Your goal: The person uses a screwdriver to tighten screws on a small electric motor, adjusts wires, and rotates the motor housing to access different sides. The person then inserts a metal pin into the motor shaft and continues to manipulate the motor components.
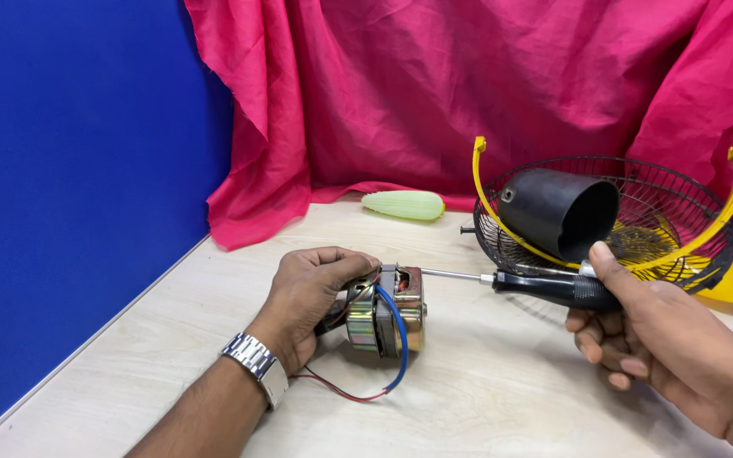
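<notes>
My left hand (311, 293) gripped the motor (386, 309) mid-desk, fingers curled around its back end. My right hand (638, 326) was closed on the screwdriver (545, 287), tip touching the motor's top. The fan guard (680, 220), holding a black cone (557, 212), sat near the desk's (485, 399) right edge.

left hand (311, 293) gripping motor (386, 309), right hand (646, 326) holding screwdriver (545, 287)

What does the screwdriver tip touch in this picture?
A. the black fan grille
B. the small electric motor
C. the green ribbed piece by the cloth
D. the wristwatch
B: the right hand holds the screwdriver, whose shaft tip meets the small electric motor gripped by the left hand.
</notes>
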